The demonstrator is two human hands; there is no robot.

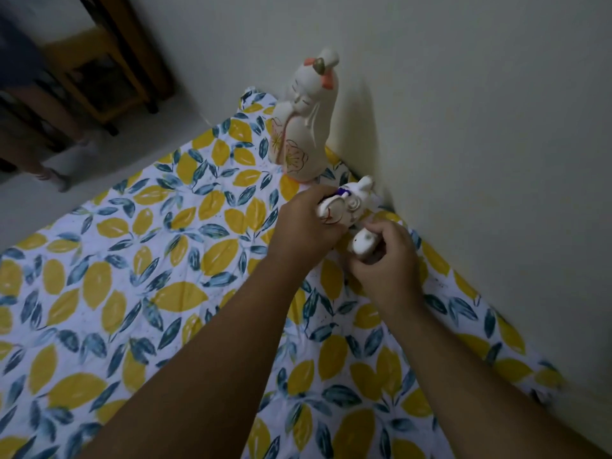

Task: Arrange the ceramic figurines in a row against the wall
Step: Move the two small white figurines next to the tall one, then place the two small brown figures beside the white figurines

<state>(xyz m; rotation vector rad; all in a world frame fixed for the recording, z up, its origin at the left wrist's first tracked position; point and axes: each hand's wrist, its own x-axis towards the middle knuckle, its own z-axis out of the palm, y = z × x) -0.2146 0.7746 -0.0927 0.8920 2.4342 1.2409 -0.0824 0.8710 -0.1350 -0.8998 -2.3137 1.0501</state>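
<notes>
**Setting two small figurines beside the tall one**

The tall figurine [303, 120] stands upright on the leaf-print cloth [139, 260], its back close to the wall [463, 127]. It serves as the first of the row. Just in front of it, nearer the camera, the left hand [306, 226] is closed around a small white figurine [344, 207] with a purple band, held tilted and close to the wall; whether its base touches the cloth cannot be told. The right hand [387, 260] is wrapped around a smaller white piece [362, 243], of which only a rounded top shows; most of it is hidden by the fingers.

The step in hand appears to be placing these two next to the tall one. To do it well, the person should bring the banded figurine upright first, set its base flat on the cloth just beside the tall one without knocking it, and let go only once it stands steady. The cloth is soft and rumpled near the wall, so a narrow base may rock; pressing it down gently should help. The two held pieces sit almost touching, so keeping them apart avoids chipping. The smaller piece would then go next in line, nearer the camera, with its back to the wall like the others.
</notes>
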